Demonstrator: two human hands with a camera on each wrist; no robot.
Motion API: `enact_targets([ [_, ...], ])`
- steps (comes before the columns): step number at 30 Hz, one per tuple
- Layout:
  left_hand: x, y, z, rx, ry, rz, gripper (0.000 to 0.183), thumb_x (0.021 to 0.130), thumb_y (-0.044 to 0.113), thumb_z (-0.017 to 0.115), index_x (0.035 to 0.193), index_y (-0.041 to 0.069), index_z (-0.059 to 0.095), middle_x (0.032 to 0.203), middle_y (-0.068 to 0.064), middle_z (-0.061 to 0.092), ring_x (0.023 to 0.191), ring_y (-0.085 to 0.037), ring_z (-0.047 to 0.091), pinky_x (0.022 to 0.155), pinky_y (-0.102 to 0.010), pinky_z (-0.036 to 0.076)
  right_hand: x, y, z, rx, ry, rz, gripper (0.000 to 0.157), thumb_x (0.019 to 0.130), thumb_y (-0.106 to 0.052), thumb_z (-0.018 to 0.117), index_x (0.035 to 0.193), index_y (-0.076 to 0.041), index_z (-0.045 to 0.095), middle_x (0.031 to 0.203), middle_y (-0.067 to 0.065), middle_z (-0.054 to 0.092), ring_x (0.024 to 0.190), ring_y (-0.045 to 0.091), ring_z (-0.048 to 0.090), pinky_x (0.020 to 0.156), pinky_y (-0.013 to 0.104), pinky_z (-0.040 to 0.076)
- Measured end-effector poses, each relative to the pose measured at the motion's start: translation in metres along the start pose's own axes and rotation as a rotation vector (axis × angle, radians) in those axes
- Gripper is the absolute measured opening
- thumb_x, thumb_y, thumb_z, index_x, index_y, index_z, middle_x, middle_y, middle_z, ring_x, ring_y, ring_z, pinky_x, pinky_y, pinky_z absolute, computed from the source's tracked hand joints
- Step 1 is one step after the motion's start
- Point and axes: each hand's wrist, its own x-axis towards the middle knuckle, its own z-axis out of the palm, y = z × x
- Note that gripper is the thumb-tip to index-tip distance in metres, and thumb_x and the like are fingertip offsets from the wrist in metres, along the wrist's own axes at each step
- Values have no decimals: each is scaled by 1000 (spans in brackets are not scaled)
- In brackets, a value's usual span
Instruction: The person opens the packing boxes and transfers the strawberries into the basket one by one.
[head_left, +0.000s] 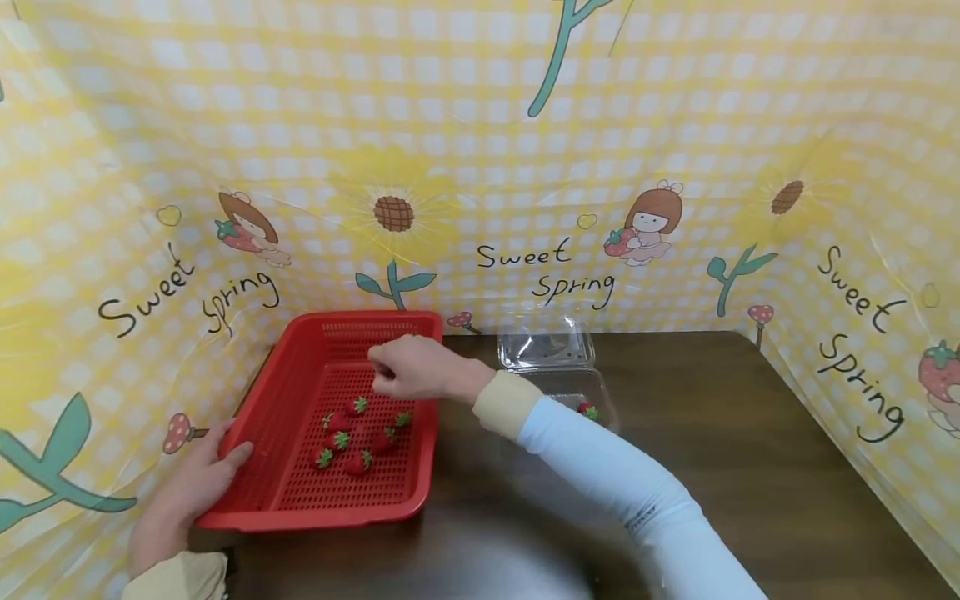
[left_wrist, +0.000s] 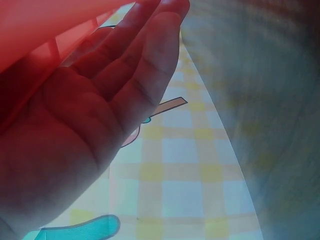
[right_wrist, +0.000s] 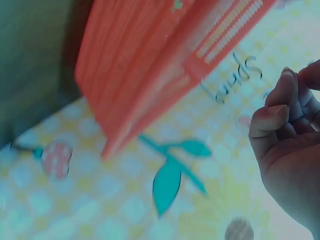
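A red plastic basket with slotted sides stands at the left of the table. Several strawberries with green leaves lie on its floor. My left hand grips the basket's left wall, thumb over the rim, fingers along the outside. In the left wrist view the palm faces that red wall. Above the far right part of the basket hovers my right hand, its fingers curled in and their tips close together in the right wrist view. No fruit shows between them. Right of the basket is a clear plastic box with its lid up.
One strawberry shows in the clear box, partly behind my right sleeve. The brown table is walled on three sides by a yellow checked cloth, close behind the basket and box.
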Motion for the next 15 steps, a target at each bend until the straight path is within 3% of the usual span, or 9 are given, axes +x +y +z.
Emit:
enact_targets([
  [9, -3, -5, -3, -25, 6, -8, 75, 103, 41, 43, 155, 0, 6, 129, -33, 47, 89, -18, 65, 70, -32, 51, -44, 37, -37, -155, 57, 80, 17, 90, -17, 55, 75, -20, 46, 66, -7, 47, 57, 6, 41, 55, 20, 33],
  [15, -5, -4, -2, -32, 10, -2, 74, 102, 40, 44, 154, 1, 8, 129, -33, 48, 88, -18, 66, 71, -32, 53, -78, 62, -42, -122, 37, 135, 16, 88, -15, 58, 75, -19, 50, 65, -7, 51, 57, 5, 45, 55, 20, 39],
])
